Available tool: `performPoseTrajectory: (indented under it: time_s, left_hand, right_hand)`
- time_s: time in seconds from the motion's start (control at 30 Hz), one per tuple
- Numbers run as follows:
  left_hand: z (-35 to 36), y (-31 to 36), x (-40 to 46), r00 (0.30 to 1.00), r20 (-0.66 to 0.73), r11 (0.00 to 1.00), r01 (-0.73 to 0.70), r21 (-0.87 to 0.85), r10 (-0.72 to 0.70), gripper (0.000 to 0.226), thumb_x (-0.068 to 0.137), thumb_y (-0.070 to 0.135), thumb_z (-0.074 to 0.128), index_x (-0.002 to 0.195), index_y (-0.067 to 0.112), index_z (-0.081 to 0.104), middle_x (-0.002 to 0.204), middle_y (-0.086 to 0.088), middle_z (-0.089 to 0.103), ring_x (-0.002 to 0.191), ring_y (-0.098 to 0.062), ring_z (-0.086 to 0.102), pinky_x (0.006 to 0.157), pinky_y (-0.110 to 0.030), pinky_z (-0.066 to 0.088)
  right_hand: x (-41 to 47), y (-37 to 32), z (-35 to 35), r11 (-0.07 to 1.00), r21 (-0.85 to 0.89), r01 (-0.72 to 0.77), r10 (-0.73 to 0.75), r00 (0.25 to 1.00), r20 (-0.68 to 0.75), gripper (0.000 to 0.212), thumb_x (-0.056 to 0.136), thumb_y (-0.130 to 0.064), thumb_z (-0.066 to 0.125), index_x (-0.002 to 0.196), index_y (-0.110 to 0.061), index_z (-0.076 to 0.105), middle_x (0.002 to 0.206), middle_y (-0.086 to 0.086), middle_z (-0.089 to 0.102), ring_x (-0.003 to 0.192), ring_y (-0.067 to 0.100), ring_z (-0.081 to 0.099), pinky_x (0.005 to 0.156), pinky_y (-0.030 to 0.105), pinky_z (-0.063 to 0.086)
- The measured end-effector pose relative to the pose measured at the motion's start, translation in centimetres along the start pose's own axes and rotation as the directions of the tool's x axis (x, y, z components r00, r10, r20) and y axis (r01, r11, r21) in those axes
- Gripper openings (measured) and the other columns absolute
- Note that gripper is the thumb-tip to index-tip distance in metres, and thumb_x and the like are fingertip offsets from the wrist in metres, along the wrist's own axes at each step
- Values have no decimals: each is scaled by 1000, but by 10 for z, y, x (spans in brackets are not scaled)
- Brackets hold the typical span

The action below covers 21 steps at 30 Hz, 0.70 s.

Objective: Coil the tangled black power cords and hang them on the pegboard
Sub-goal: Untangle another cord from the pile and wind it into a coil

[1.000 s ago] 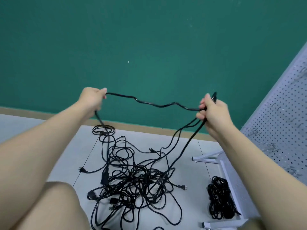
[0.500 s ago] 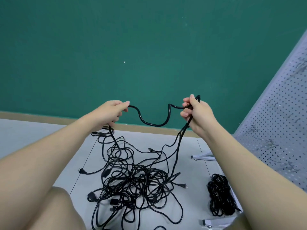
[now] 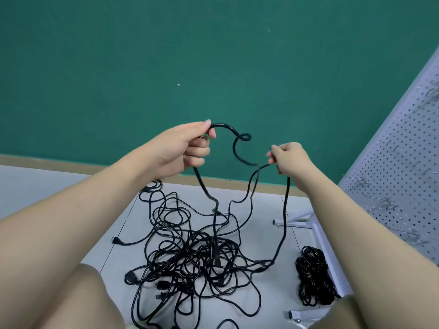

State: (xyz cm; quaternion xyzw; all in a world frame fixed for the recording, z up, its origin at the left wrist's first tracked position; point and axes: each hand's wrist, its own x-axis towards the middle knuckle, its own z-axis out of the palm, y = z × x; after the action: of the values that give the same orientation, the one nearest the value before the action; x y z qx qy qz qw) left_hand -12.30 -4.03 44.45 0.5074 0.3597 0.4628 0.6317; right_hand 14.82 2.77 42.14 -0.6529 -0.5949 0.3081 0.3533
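A black power cord [image 3: 234, 148] is held up in front of the green wall. My left hand [image 3: 187, 146] grips it at the left, and my right hand [image 3: 288, 160] pinches it at the right. Between the hands the cord curls into a small twisted loop. From both hands its strands drop into a tangled pile of black cords [image 3: 197, 260] on the white floor. The grey pegboard [image 3: 399, 181] leans at the right, with several metal hooks on it.
A bundled black cord [image 3: 311, 276] lies on the floor by the pegboard's white stand [image 3: 325, 248]. Several plugs [image 3: 116, 241] stick out of the pile. My knees fill the lower corners. A wooden skirting runs along the base of the wall.
My hands have come closer together. The cord span between them went from nearly straight to a sagging bend and now a twisted loop. My left hand has risen.
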Motion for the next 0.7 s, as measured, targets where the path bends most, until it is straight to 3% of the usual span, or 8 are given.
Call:
performPoseTrajectory:
  time_s: [0.1, 0.2, 0.33, 0.47, 0.6, 0.7]
  left_hand:
    - [5, -1, 2, 1000, -12, 999, 15, -48, -15, 25, 111, 28, 42, 93, 16, 55, 72, 5, 15, 54, -8, 17, 45, -19, 17]
    - [10, -7, 5, 999, -11, 998, 38, 58, -38, 22, 109, 22, 47, 87, 18, 49, 71, 4, 18, 58, -12, 16, 48, -22, 17]
    - [30, -28, 13, 996, -9, 980, 90, 176, -90, 36, 98, 9, 66, 78, 24, 39, 70, 4, 25, 58, -12, 20, 49, -21, 20]
    - [59, -57, 18, 992, 63, 943, 82, 321, -108, 26, 88, 6, 77, 83, 16, 55, 68, 3, 40, 55, -9, 33, 49, -20, 28]
    - [69, -65, 21, 990, 71, 901, 81, 425, -123, 22, 90, 18, 78, 108, 8, 69, 82, 3, 60, 62, -16, 30, 50, -26, 23]
    - [61, -64, 25, 989, 70, 810, 65, 583, -131, 31, 98, 30, 69, 97, -1, 72, 85, 4, 77, 58, -19, 25, 51, -32, 20]
  right_hand:
    - [-4, 8, 3, 998, 49, 34, -37, 997, 62, 33, 107, -29, 48, 86, -16, 71, 64, 0, 48, 57, 19, 37, 61, 33, 37]
    - [-14, -8, -5, 958, 280, 67, -100, 989, 104, 33, 110, -35, 45, 94, -15, 66, 57, -4, 34, 51, 16, 26, 51, 28, 28]
    - [-32, -50, -17, 722, 692, 1, -190, 962, 197, 31, 113, -31, 37, 97, -11, 55, 56, -7, 20, 45, 8, 14, 43, 22, 15]
    - [-45, -77, -22, 481, 869, -120, -272, 921, 278, 31, 113, -24, 32, 105, -7, 57, 59, -7, 26, 46, 6, 17, 42, 20, 16]
    - [-48, -79, -22, 397, 911, -110, -284, 929, 236, 25, 109, -14, 35, 118, -1, 55, 65, -4, 33, 50, 8, 23, 44, 20, 20]
    - [-44, -73, -21, 389, 918, -73, -268, 945, 189, 26, 110, -14, 37, 122, 1, 54, 68, -2, 44, 54, 10, 39, 49, 21, 35]
